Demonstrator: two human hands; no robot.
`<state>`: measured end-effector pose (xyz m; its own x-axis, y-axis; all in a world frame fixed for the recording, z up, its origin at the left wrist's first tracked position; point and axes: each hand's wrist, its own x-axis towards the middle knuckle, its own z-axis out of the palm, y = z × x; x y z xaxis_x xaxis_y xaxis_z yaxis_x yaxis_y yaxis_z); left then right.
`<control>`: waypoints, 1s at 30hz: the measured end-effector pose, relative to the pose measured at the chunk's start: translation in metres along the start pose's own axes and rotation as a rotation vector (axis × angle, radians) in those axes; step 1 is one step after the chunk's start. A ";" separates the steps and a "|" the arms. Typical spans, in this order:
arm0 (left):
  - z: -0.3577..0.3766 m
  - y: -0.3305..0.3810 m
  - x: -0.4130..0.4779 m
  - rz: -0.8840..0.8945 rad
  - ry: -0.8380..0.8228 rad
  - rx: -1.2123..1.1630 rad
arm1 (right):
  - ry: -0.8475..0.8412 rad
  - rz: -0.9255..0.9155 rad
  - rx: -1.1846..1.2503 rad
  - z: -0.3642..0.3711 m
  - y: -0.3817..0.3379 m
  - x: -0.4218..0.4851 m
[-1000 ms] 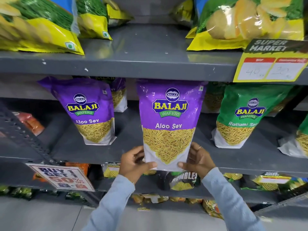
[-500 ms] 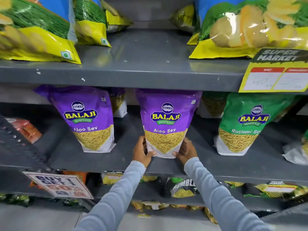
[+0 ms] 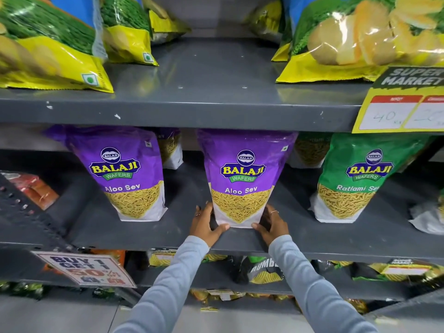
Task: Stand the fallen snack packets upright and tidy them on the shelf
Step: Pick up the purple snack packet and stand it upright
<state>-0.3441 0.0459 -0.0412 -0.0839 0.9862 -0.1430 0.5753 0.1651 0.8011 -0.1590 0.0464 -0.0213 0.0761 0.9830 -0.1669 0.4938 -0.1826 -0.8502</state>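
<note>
A purple Aloo Sev packet (image 3: pixel 242 174) stands upright on the grey middle shelf (image 3: pixel 149 233). My left hand (image 3: pixel 204 224) holds its lower left corner and my right hand (image 3: pixel 272 224) holds its lower right corner, thumbs at the base. Another purple Aloo Sev packet (image 3: pixel 125 171) stands upright to the left, with a third one (image 3: pixel 169 150) behind it. A green Ratlami Sev packet (image 3: pixel 353 179) stands to the right, and another green packet (image 3: pixel 310 150) stands further back.
The upper shelf (image 3: pixel 204 102) carries large yellow-green chip bags (image 3: pixel 48 44) and a price tag (image 3: pixel 403 109) at right. An orange packet (image 3: pixel 36 188) lies at far left. A promo sign (image 3: pixel 86 267) hangs below. The lower shelf holds several dark packets (image 3: pixel 264 270).
Both hands pushed the middle Aloo Sev packet from the shelf's front edge further back and set it standing on the shelf. The camera moved closer and tilted up.
</note>
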 end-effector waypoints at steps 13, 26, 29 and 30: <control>0.007 -0.002 0.004 0.018 0.070 0.062 | 0.091 0.014 -0.107 0.015 -0.005 0.004; 0.004 0.002 -0.003 0.142 0.143 -0.099 | 0.112 -0.031 -0.095 0.017 0.007 0.003; 0.010 0.007 -0.022 0.172 0.254 -0.194 | 0.079 -0.097 -0.093 0.008 0.022 -0.011; 0.016 0.008 -0.030 0.193 0.297 -0.175 | 0.094 -0.100 -0.044 0.001 0.028 -0.017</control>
<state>-0.3242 0.0176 -0.0398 -0.2345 0.9564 0.1738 0.4584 -0.0489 0.8874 -0.1471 0.0244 -0.0432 0.1042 0.9940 -0.0335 0.5401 -0.0849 -0.8373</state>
